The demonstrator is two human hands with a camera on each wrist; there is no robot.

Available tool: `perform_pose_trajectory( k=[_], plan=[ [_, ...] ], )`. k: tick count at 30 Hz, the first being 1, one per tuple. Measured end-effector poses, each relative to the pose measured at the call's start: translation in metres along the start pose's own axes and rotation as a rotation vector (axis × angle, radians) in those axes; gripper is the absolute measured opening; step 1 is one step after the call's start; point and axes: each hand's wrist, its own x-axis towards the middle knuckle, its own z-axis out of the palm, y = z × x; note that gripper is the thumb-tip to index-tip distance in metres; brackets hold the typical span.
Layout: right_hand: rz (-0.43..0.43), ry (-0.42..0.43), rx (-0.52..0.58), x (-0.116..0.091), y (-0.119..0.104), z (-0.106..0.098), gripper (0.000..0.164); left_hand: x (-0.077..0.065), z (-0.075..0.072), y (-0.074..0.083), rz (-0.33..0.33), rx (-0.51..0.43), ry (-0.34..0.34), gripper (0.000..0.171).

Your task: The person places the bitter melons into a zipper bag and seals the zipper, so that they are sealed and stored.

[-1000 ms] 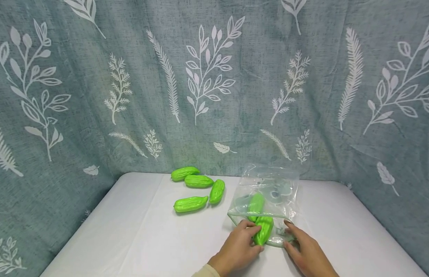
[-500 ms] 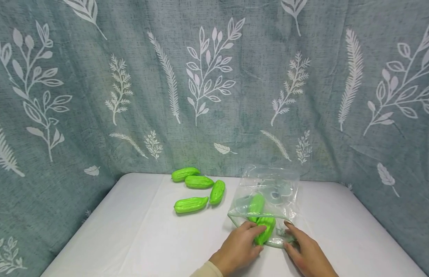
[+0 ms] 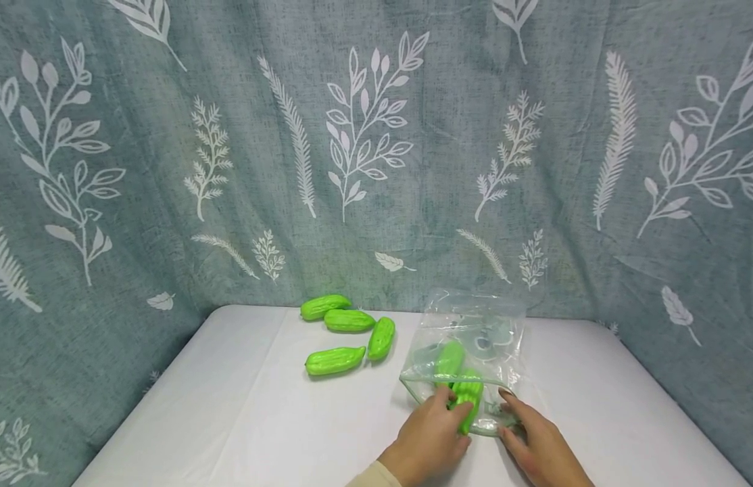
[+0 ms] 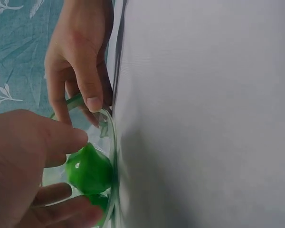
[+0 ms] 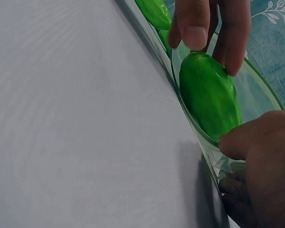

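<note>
A clear zip bag (image 3: 431,368) lies on the white table with its mouth toward me. Inside are two bright green, ribbed bitter melons: one deeper (image 3: 449,358), the other (image 3: 470,389) at the mouth. My left hand (image 3: 428,436) reaches into the mouth, its spread fingers beside the nearer bitter melon (image 4: 89,171), thumb close to its tip. In the right wrist view, fingertips of that hand touch the upper end of this bitter melon (image 5: 209,97). My right hand (image 3: 541,439) grips the right side of the bag's rim (image 4: 113,128) between thumb and fingers.
Several more bitter melons (image 3: 335,361) lie loosely grouped left of the bag on the white table (image 3: 243,406). A grey-green leaf-patterned curtain (image 3: 376,149) hangs behind the table and along both sides.
The nearer bitter melon has slid slightly farther into the bag and turned more lengthwise. My left hand has shifted a little to the right, and its fingers have loosened. The right hand stays put.
</note>
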Motion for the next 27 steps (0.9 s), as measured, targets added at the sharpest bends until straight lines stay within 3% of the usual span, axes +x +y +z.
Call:
perform_pose_trajectory(
  k=[4,11,18,27],
  plan=[
    [0.026,-0.034,0.004,0.0,-0.001,-0.001,0.061,-0.004,-0.005,0.001,0.029,0.015,0.007,0.04],
    [-0.032,0.017,-0.009,-0.001,0.001,-0.001,0.06,-0.006,-0.018,0.006,0.215,0.1,-0.06,0.037],
    [-0.037,0.027,-0.018,0.0,0.001,0.0,0.06,-0.009,-0.024,0.009,0.244,0.13,-0.224,0.041],
    [0.005,0.006,-0.003,0.001,-0.001,-0.001,0.06,-0.009,-0.013,0.008,0.252,0.111,-0.195,0.035]
  ],
)
